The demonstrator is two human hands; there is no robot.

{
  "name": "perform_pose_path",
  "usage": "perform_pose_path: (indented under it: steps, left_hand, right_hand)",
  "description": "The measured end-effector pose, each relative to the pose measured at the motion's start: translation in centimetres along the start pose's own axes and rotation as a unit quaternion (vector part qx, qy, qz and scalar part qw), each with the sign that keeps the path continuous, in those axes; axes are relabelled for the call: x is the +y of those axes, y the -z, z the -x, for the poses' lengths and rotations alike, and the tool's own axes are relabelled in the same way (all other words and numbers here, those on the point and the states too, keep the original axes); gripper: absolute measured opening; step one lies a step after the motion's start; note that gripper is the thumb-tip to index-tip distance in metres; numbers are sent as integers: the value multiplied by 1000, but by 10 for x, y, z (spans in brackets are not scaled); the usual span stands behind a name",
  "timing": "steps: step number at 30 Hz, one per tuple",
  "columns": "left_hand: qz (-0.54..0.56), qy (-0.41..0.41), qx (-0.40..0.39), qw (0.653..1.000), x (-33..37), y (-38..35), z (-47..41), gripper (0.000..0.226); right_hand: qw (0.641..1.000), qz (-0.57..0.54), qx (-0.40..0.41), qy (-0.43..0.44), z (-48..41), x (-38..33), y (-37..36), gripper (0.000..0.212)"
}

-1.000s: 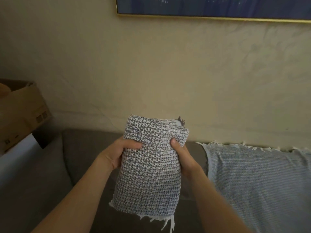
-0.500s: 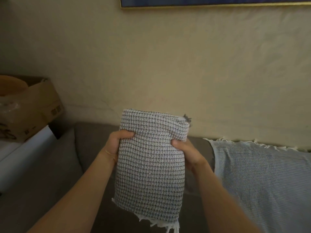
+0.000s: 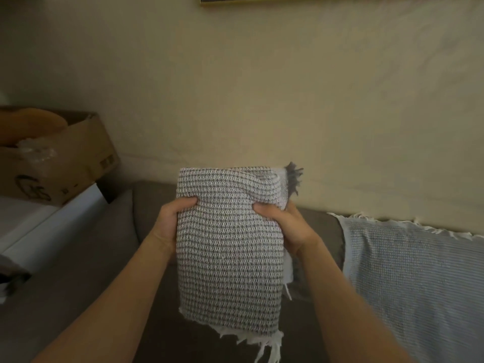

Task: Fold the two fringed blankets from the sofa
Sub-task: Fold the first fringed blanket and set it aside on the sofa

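Grey blanket (image 3: 230,258), folded into a tall narrow bundle, hangs upright in the air above the seat of the sofa (image 3: 86,258), in front of its grey-brown backrest, held between both hands. The left hand (image 3: 170,221) grips the bundle's left edge near the top, thumb pressed onto the front face and the fingers hidden behind the cloth. The right hand (image 3: 285,229) clamps the right edge at about the same height, thumb dug into the weave so that the fabric puckers above it, fingers curled round the back. A folded edge forms the top of the bundle, and a dark grey tassel (image 3: 294,176) sticks up at its upper right corner, just above the right hand. White fringe (image 3: 262,341) dangles from the lower edge, ragged and uneven, over the sofa's seat. A pale blue blanket (image 3: 408,271) — white fringe along its top border — lies spread over the right part of the sofa, draped from the top of the backrest down across the seat, apart from the held bundle. Beyond the sofa's left end sits a white surface (image 3: 52,229) bearing an open cardboard box (image 3: 78,163) with a yellow-orange object and crumpled clear plastic inside. Behind the sofa rises a cream wall (image 3: 262,87), with the gold lower edge of a picture frame (image 3: 314,0) high above the backrest.
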State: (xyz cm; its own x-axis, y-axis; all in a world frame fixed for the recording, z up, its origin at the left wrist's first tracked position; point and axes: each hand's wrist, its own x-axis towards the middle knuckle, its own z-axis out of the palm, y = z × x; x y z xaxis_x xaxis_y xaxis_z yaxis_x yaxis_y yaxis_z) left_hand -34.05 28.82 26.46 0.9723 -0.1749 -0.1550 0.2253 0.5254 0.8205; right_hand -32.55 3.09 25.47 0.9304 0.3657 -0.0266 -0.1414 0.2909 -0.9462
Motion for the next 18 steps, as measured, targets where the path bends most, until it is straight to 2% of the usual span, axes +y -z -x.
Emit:
perform_pose_path:
  steps: [2, 6, 9, 11, 15, 18]
  left_hand:
    - [-1, 14, 46, 999, -5, 3, 0, 31]
    - [-83, 55, 102, 990, -18, 10, 6, 42]
    - [-129, 73, 82, 986, -21, 30, 14, 56]
    - [-178, 84, 46, 979, -16, 43, 14, 74]
    - [-275, 44, 63, 958, 1, 64, -1, 48]
    - [-295, 13, 120, 948, 16, 91, -15, 52]
  right_hand:
    - [999, 12, 28, 31, -2, -3, -7, 61]
    - [995, -26, 73, 58, -9, 0, -16, 58]
    - [991, -41, 110, 59, -17, 10, -26, 51]
    - [990, -36, 128, 50, -25, 19, -30, 48]
    - [990, 36, 136, 27, -45, 37, -43, 39]
    - [988, 139, 70, 15, -60, 50, -65, 35]
